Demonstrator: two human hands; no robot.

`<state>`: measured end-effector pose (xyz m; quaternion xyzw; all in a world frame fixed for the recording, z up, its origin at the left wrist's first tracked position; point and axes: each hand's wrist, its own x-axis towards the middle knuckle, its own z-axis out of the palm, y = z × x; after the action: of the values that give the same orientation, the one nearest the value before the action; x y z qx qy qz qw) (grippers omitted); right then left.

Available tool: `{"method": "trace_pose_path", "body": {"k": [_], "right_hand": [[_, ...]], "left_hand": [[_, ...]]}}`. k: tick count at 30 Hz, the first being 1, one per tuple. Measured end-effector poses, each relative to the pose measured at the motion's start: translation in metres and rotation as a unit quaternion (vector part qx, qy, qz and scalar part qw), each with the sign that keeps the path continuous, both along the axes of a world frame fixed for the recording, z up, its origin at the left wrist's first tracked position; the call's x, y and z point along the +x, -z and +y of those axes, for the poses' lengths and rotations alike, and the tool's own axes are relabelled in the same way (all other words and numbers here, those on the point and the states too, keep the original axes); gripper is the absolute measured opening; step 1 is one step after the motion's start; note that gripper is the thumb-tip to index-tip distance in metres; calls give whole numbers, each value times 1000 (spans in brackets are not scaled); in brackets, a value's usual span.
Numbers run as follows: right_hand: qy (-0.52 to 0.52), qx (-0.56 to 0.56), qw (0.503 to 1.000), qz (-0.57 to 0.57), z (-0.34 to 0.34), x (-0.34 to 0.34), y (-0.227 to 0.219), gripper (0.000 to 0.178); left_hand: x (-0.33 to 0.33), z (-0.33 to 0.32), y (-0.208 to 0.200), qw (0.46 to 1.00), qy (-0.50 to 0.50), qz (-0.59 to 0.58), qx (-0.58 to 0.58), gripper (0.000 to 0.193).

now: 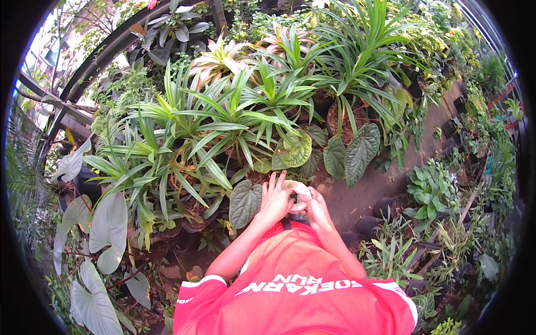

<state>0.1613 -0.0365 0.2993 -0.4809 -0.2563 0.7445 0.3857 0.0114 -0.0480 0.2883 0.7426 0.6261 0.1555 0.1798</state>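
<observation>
Head view: we're looking straight down on two bare hands, close together in front of a red shirt, with greenery on every side.
Left hand: back of the hand up, fingers stretched forward and slightly spread, holding the left side of a pale rounded object.
Right hand: narrow here, fingers curled in tight on the object's right side.
Pale object: right between the two hands, just beyond the shirt; there's a dark hollow facing us, but exactly what it is, I cannot tell.
Quilted leaves: one dark leaf sits just beside the left hand, and a bigger one hangs ahead to the right.
Strap-leaved plants: a dense bank of them, arching right across the front.
Brown path: running off beyond the right hand, a bushy green plant on its far side.
Grey-green leaves: big, broad ones, way out on the left.
</observation>
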Motion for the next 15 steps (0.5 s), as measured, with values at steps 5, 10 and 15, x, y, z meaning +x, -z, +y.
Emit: {"method": "trace_pose_path", "body": {"k": [5,10,15], "right_hand": [[-2,6,1000,2,-1,1,5,7],[-8,7,1000,14,0,0,10,9],[-12,7,1000,5,-1,-2,8,11]], "left_hand": [[-6,-4,-6,1000,5,4,-13,35],[-14,-5,-13,999,-2,52,5,36],[-19,-4,-13,998,27,55,-30,32]]}}
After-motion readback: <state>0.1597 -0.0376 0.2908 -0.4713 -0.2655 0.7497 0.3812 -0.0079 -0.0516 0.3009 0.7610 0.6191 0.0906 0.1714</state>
